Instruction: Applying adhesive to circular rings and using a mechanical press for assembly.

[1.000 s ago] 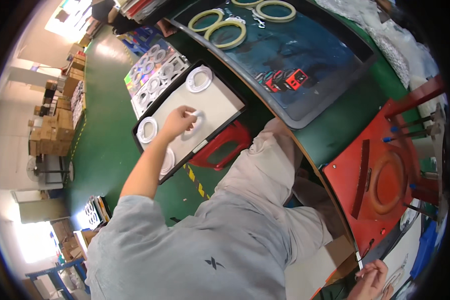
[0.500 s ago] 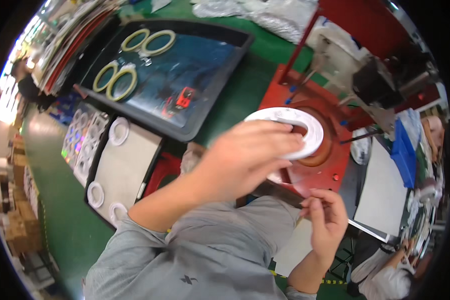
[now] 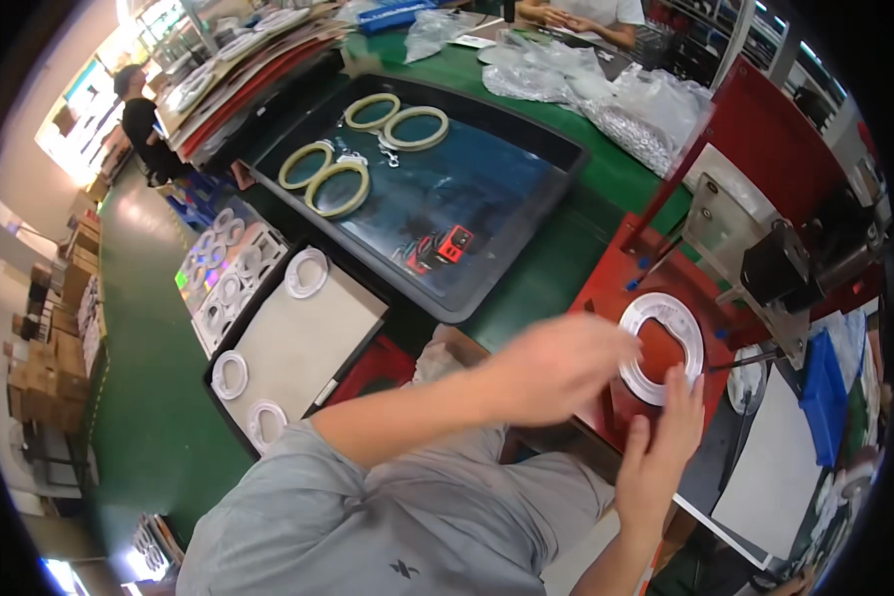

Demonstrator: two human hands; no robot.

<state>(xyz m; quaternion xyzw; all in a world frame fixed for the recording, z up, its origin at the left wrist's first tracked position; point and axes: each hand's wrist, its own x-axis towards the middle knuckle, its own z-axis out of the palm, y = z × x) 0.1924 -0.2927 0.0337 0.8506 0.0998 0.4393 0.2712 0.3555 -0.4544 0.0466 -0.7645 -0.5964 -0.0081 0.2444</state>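
A white ring (image 3: 693, 341) lies flat on the red base plate (image 3: 606, 283) of a press-like machine, and the red plate shows through its opening. My left hand (image 3: 561, 370) is at the ring's left edge; its fingers are smeared by motion, so what they hold, if anything, cannot be told. Stretched fingers of my right hand (image 3: 663, 437) rest against the ring's lower right edge, with the thumb apart. Above the far right of the ring is the machine's metal bracket (image 3: 717, 221) with a black block (image 3: 777, 270).
On the left, a black tray (image 3: 447, 306) carries several yellowish rings (image 3: 415, 127) and a small red-and-black object (image 3: 452, 245). Beside it, a beige board (image 3: 303, 363) bears three white rings. Plastic bags (image 3: 546, 74) lie at the back; a blue bin (image 3: 822, 397) stands right.
The white ring, tilted under my left hand before, now lies on the red plate. My right hand has risen to its edge. The whole view has shifted.
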